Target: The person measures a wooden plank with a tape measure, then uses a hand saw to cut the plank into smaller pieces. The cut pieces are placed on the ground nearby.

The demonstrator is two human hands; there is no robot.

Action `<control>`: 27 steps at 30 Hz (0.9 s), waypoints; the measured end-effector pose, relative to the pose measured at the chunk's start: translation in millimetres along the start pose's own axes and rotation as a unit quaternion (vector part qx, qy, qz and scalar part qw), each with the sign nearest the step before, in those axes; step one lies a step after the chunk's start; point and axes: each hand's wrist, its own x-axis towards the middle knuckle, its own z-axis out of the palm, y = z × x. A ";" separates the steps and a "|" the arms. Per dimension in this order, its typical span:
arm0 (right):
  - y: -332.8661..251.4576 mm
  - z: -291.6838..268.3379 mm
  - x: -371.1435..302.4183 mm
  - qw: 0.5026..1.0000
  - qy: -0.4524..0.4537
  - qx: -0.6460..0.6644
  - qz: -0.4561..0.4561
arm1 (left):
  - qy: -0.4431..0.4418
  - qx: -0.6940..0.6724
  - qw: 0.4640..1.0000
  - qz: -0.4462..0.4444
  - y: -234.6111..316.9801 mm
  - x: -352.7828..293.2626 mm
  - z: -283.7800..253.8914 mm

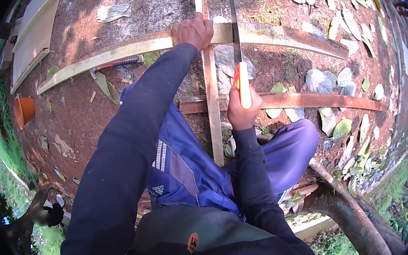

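Observation:
My right hand point(243, 109) is closed round the orange and white handle of a hand saw point(235, 32), its long blade pointing away from me. The blade passes over a long pale wooden plank point(281, 36) that runs crosswise in front of me; whether the teeth bite into it I cannot tell. A narrower wooden strip point(212, 79) crosses this plank from far to near. My left hand point(192, 32) grips the wood at the crossing, left of the blade, with its fingers curled over. Nearer to me, a reddish-brown board point(324, 101) lies under the narrow strip.
A hammer with a red and black handle point(122, 63) lies on the soil beside the plank. Pale panels point(36, 37) and an orange clay pot point(24, 111) are at the left. Dry leaves point(319, 82) litter the right side. A thick branch point(352, 215) rises near my right knee.

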 end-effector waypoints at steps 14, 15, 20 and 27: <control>17.6 9.7 16.1 0.999 0.014 0.031 -0.021 | 0.033 -0.008 0.999 0.016 1.3 3.1 0.5; 19.4 -8.2 -20.4 0.993 -0.003 -0.086 -0.078 | 0.026 -0.009 1.000 0.013 0.5 8.4 -3.8; -8.5 -54.1 -116.9 0.996 -0.012 -0.060 0.064 | 0.001 0.004 1.000 -0.003 -3.5 2.8 -3.9; 11.2 34.1 44.4 0.999 0.033 0.013 -0.036 | 0.024 0.005 1.000 0.012 1.1 7.3 -2.9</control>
